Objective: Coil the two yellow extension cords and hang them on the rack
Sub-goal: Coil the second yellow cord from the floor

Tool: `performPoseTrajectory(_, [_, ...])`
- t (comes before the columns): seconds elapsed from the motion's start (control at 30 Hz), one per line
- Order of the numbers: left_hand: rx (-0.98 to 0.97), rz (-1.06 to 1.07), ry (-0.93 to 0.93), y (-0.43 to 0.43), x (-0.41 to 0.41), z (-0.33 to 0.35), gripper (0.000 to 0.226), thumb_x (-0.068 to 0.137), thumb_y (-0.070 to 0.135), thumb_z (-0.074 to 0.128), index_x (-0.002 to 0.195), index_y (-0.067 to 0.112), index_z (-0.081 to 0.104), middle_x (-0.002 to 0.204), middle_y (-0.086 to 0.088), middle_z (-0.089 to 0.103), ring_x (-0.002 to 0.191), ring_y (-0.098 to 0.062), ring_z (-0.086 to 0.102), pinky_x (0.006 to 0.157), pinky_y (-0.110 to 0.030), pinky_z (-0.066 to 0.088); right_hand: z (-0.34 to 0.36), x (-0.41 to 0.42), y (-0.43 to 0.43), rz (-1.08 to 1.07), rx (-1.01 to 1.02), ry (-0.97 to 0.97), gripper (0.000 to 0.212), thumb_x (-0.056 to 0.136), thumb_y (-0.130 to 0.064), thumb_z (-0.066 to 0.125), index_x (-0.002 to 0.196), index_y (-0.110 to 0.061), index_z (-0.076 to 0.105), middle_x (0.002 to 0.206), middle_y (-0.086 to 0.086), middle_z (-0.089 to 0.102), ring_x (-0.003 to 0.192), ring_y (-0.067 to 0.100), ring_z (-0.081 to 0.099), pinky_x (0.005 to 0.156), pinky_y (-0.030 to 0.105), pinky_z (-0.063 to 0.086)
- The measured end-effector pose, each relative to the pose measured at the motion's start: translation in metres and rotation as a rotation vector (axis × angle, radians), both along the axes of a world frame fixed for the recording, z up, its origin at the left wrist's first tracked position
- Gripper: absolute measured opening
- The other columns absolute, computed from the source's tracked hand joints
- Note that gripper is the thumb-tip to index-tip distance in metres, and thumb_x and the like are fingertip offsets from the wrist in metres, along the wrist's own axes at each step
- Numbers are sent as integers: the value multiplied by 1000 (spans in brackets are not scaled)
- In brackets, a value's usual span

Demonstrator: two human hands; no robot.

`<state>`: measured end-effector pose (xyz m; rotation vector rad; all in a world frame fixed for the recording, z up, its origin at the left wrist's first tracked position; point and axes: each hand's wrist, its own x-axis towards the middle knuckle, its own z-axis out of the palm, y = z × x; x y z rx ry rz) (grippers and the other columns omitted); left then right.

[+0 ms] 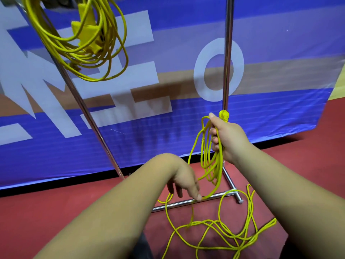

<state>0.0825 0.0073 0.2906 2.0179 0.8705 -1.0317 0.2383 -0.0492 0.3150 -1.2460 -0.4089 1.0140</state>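
One coiled yellow extension cord [87,47] hangs from the top of the chrome rack [82,105] at upper left, its socket block inside the loops. My right hand [226,138] is shut on several loops of the second yellow cord [211,165], with its plug [224,115] sticking up above the fist. My left hand [183,181] reaches down and pinches a strand of the same cord near the rack's base bar. The rest of that cord lies in loose tangles on the floor [224,234].
The rack's right upright [228,58] stands just behind my right hand, and its base bar [188,202] runs across the red floor under the cord. A blue banner with large white letters [218,70] stands behind the rack.
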Motion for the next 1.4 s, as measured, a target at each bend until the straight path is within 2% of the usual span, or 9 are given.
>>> performPoseTrajectory(0.07, [56,-66,-117,-19,4,-9,70,99,39,69,157,14,40,148,-7,57,131,-25,58,108,-37,46,5,7,-2,-39,-8,13,34,97,-46,74,80,-21,57,60,-4,48,44,13,37,41,23,30])
performPoseTrajectory(0.17, [191,-266,-279,-36,-1,-30,50,100,41,68,142,16,57,138,-8,63,125,-29,58,98,-33,45,5,16,1,-96,-10,49,35,97,-45,74,78,-21,59,59,-3,49,44,14,39,42,23,31])
performPoseTrajectory(0.27, [199,-205,-420,-34,0,-30,29,105,38,59,123,20,72,111,0,68,101,-16,58,85,-29,42,5,25,7,-147,-23,76,39,98,-48,73,73,-21,59,57,-4,51,44,13,42,43,22,35])
performPoseTrajectory(0.5, [28,-54,-551,1,-14,-13,26,110,16,49,127,14,69,120,-5,76,100,-7,64,78,-12,47,-11,50,17,-127,-69,84,34,96,-50,75,90,-17,70,73,-2,68,51,11,64,49,24,49])
performPoseTrajectory(0.63, [-56,80,-616,14,-17,-3,29,112,15,43,131,18,66,117,-6,77,94,-12,66,86,-32,49,-16,50,19,-78,-101,36,36,97,-49,74,96,-14,69,74,0,75,56,12,70,45,23,48])
performPoseTrajectory(0.8, [-60,-51,-543,21,-10,-9,29,112,24,45,136,26,63,112,-3,78,91,-11,69,85,-32,49,-24,49,25,-13,-133,15,33,97,-40,76,99,-8,72,72,0,76,60,12,75,50,26,57])
performPoseTrajectory(0.9, [-31,-86,-495,22,-4,-22,23,110,31,52,122,21,69,109,1,79,91,-8,68,83,-24,51,-24,51,29,34,-128,14,19,100,-32,72,97,-13,72,76,-1,73,50,9,65,46,22,51])
performPoseTrajectory(1.07, [51,-146,-323,40,-6,-58,22,99,41,69,104,21,76,107,10,78,97,-4,65,103,-32,46,-26,55,31,31,-116,-12,22,97,-29,72,80,-18,64,66,-4,56,42,9,43,38,20,35])
performPoseTrajectory(1.4, [80,-205,-86,52,-3,-123,21,102,27,64,116,13,73,108,1,69,100,-13,56,94,-32,45,-22,57,28,197,-56,-20,27,104,-35,64,103,-10,75,60,-4,42,38,8,31,35,21,26])
